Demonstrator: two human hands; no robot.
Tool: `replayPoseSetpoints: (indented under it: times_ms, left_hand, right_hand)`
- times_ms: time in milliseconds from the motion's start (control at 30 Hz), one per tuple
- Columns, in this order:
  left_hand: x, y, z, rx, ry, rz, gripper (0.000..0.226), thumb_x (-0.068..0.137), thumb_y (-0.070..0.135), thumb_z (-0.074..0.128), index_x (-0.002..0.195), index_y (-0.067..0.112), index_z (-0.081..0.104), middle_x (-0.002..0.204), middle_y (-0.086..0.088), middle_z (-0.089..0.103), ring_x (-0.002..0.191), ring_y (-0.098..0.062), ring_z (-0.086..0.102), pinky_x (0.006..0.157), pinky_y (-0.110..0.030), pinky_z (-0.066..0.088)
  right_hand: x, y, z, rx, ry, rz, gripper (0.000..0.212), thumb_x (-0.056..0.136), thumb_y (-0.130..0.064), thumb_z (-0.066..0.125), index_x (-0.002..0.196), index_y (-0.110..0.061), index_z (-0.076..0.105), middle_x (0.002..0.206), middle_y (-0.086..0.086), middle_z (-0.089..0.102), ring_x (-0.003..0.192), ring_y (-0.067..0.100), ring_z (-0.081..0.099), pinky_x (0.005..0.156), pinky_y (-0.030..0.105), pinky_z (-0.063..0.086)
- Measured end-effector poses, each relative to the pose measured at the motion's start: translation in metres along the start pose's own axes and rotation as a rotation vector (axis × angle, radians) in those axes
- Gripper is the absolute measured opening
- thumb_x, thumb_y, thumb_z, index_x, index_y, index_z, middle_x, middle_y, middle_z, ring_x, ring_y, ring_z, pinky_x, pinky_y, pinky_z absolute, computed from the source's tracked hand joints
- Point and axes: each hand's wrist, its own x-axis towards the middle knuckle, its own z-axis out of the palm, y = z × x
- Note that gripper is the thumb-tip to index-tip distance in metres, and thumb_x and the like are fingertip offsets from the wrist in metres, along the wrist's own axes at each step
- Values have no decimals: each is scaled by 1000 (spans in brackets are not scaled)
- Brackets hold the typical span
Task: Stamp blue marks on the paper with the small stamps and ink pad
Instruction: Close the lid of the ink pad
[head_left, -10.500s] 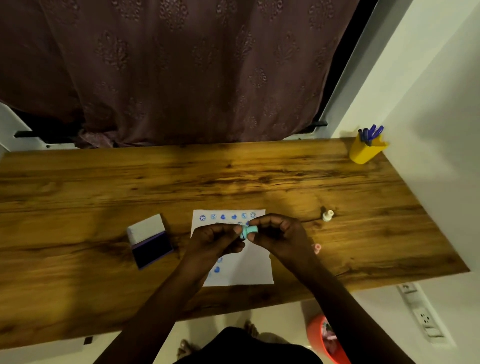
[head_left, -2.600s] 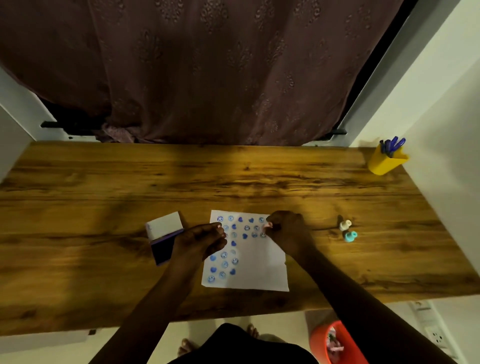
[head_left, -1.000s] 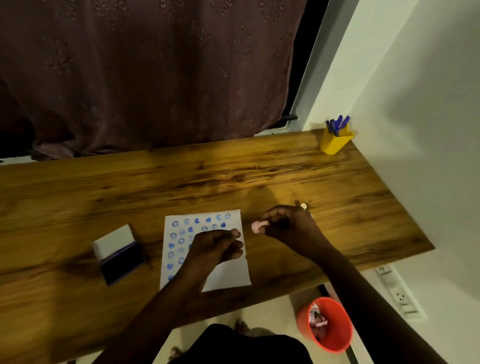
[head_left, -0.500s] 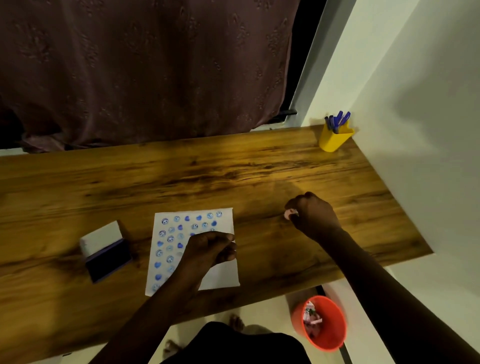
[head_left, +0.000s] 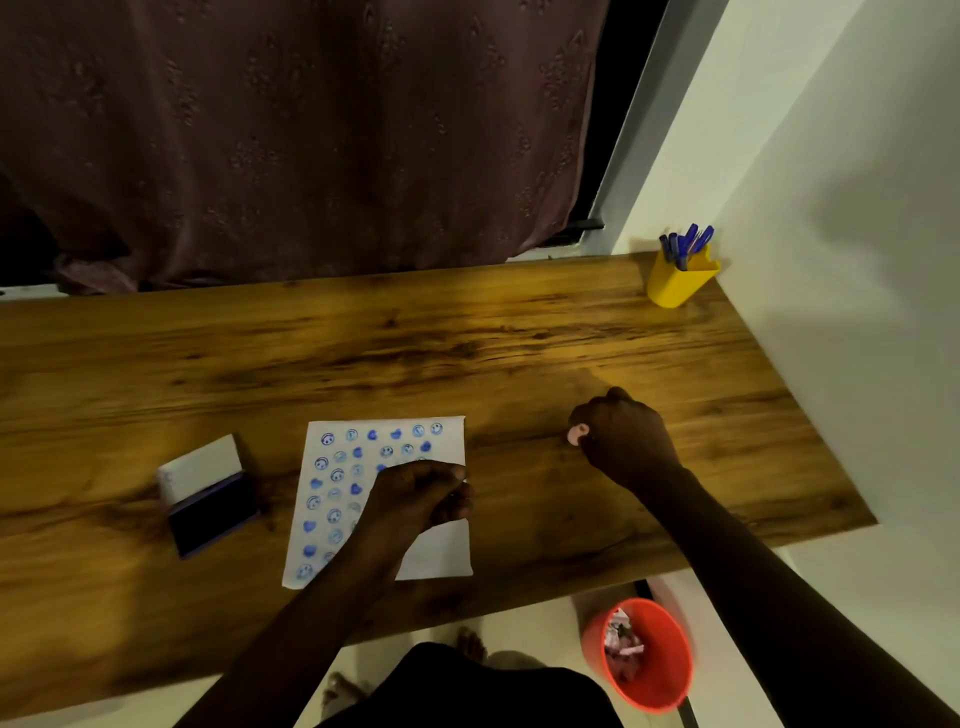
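A white paper (head_left: 441, 551) lies on the wooden desk (head_left: 467, 343), covered on its left and top with several blue stamp marks. My left hand (head_left: 421, 499) rests on the paper's right half, fingers curled, nothing visible in it. To the right of the paper, my right hand (head_left: 623, 441) is closed around a small pink stamp (head_left: 576, 434) down at the desk surface. The open ink pad (head_left: 208, 499), white lid up and dark pad toward me, sits left of the paper. The other small stamps are hidden behind my right hand.
A yellow cup (head_left: 678, 283) of blue pens stands in the far right corner by the white wall. A dark curtain hangs behind the desk. An orange bin (head_left: 644, 654) sits on the floor below the desk's near right edge.
My right hand carried the pink stamp from the paper's edge rightward onto the bare desk. My left hand stayed on the paper. The view swung to the right.
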Motion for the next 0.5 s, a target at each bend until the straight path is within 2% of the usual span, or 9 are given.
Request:
replayPoseSetpoints:
  times_ms: [100, 167, 300, 433, 500]
  left_hand:
    - [-1, 2, 1, 7, -4, 14, 8, 94, 12, 74, 96, 14, 81, 94, -18, 82, 88, -33, 81, 75, -33, 66]
    - [-1, 4, 0, 2, -15, 18, 8, 94, 13, 74, 98, 12, 81, 95, -19, 81, 88, -32, 80, 74, -31, 65]
    - [-3, 8, -5, 6, -6, 22, 13, 92, 15, 76, 102, 9, 80, 97, -18, 81, 90, -33, 80, 74, -30, 65]
    - [-5, 12, -16, 34, 50, 42, 15, 90, 20, 79, 103, 12, 80, 97, -15, 83, 92, -31, 81, 77, -32, 66]
    - [-6, 16, -26, 30, 96, 57, 15, 89, 21, 80, 103, 14, 80, 97, -13, 83, 91, -30, 81, 75, -33, 66]
  right_hand:
    - [0, -5, -4, 21, -16, 3, 16, 93, -31, 54, 91, -29, 69, 93, -7, 71, 100, 17, 61, 65, 29, 56]
    - [1, -9, -7, 34, -14, 0, 16, 92, -33, 57, 101, -31, 71, 101, -7, 72, 105, 17, 62, 67, 30, 55]
    - [6, -17, -20, 42, -1, -19, 36, 87, -35, 67, 123, -34, 68, 117, -7, 72, 116, 18, 61, 75, 35, 57]
    - [13, -35, -32, 118, 38, -59, 42, 88, -42, 68, 129, -33, 66, 125, -6, 72, 119, 19, 62, 82, 36, 57]
    - [17, -53, -36, 219, 34, -52, 40, 90, -43, 68, 128, -32, 68, 126, -8, 72, 114, 17, 66, 85, 34, 56]
